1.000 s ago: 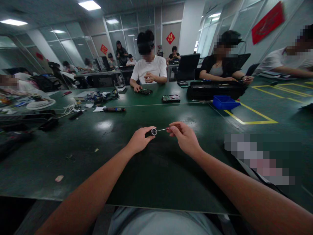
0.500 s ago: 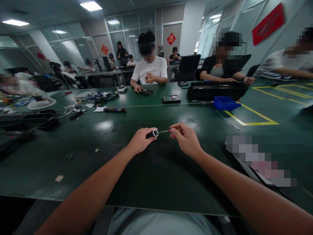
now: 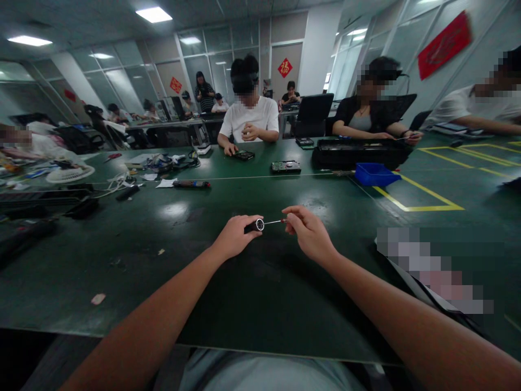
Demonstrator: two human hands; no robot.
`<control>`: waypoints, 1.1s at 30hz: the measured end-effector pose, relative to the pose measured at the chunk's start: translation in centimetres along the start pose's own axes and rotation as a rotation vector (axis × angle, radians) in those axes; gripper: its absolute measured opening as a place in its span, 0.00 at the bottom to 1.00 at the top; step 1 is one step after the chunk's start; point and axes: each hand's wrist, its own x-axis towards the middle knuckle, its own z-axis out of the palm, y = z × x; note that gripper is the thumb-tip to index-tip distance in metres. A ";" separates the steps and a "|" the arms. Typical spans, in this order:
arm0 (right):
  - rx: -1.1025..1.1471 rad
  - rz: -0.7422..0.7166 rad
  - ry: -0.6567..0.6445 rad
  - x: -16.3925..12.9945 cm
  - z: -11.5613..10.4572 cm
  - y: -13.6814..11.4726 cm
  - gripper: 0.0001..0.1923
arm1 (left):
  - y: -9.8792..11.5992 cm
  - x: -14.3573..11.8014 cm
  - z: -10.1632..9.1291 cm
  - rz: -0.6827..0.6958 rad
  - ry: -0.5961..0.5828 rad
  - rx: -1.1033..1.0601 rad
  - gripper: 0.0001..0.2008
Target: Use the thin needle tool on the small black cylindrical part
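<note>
- Gripping the small dark cylindrical part with a bright metal ring face, the left hand sits at centre frame, fingers curled and closed around the body, ring face turned toward the right.
- Position of the part: raised just above the dark green work mat, between the two hands, at the middle of the frame.
- The thin metal-shafted precision screwdriver with a red collar lies roughly level, its tip at or inside the ring face; contact depth cannot be told at this size.
- The right hand, just right of centre, pinches the screwdriver handle between thumb and fingertips. Both hands are close together, joined only through tool and part.
- Progress judgement: tool and part appear aligned and engaged. No loose screw or removed piece is visible on the mat near the hands, so the driving work is probably incomplete.
- Surroundings, left to right: cables and small tools at far left, a hard-drive-like flat unit at upper centre, a blue plastic bin at upper right, other seated people behind the table.
</note>
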 end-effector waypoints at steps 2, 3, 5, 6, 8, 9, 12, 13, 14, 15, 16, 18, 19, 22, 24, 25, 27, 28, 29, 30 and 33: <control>-0.010 -0.001 -0.021 0.0 0.0 -0.1 0.15 | 0.0 0.0 -0.1 -0.005 -0.001 0.001 0.19; -0.031 0.003 -0.028 0.0 0.0 -0.1 0.16 | 0.1 0.0 -0.1 -0.009 -0.002 -0.001 0.19; -0.081 0.020 -0.031 0.0 0.0 -0.2 0.19 | 0.1 0.0 -0.1 -0.017 -0.003 -0.006 0.19; -0.097 0.027 -0.025 0.0 0.1 -0.1 0.18 | 0.2 0.0 -0.2 -0.019 -0.004 -0.007 0.19; -0.098 0.028 -0.013 0.0 0.0 0.0 0.16 | 0.2 0.0 -0.2 -0.020 -0.002 -0.007 0.19; -0.083 0.022 -0.009 -0.1 0.0 0.1 0.16 | 0.2 0.0 -0.1 -0.021 0.000 -0.005 0.20; -0.033 0.009 -0.031 -0.1 0.0 0.2 0.15 | 0.3 0.0 -0.1 -0.025 0.007 -0.003 0.20; -0.035 0.008 -0.038 -0.1 0.0 0.2 0.16 | 0.3 0.0 -0.1 -0.025 0.006 -0.003 0.20; -0.048 0.010 -0.037 -0.2 0.0 0.2 0.17 | 0.3 0.0 -0.1 -0.024 0.004 -0.002 0.20; -0.065 0.011 -0.028 -0.2 0.0 0.2 0.17 | 0.3 0.0 -0.1 -0.024 -0.001 -0.001 0.19; -0.069 0.010 -0.009 -0.2 0.0 0.1 0.16 | 0.3 0.0 -0.1 -0.024 -0.007 -0.002 0.19; -0.014 0.010 0.038 -0.2 0.1 0.2 0.13 | 0.2 0.0 -0.1 -0.026 -0.016 -0.009 0.19; 0.033 0.014 0.054 -0.1 0.2 0.2 0.13 | 0.2 0.0 -0.1 -0.027 -0.018 -0.015 0.20; 0.195 0.048 0.065 0.1 0.5 0.4 0.12 | 0.2 0.0 -0.1 -0.033 -0.013 -0.028 0.20; 0.316 0.102 0.075 0.3 0.7 0.7 0.15 | 0.3 0.0 -0.2 -0.035 -0.005 -0.030 0.20; 0.385 0.136 0.091 0.5 0.8 0.9 0.15 | 0.3 0.0 -0.2 -0.022 0.000 -0.029 0.20; 0.489 0.194 0.132 0.7 0.9 1.3 0.16 | 0.4 0.1 -0.3 0.027 0.008 -0.019 0.21; 0.521 0.217 0.139 0.9 0.9 1.5 0.16 | 0.5 0.1 -0.3 0.056 0.005 -0.010 0.20; 0.542 0.243 0.138 1.0 0.8 1.7 0.16 | 0.5 0.2 -0.4 0.079 -0.002 0.004 0.20; 0.554 0.268 0.131 1.1 0.7 1.8 0.16 | 0.4 0.2 -0.4 0.090 -0.012 0.019 0.20; 0.539 0.317 0.143 1.3 0.5 2.0 0.15 | 0.2 0.2 -0.3 0.052 -0.039 0.056 0.20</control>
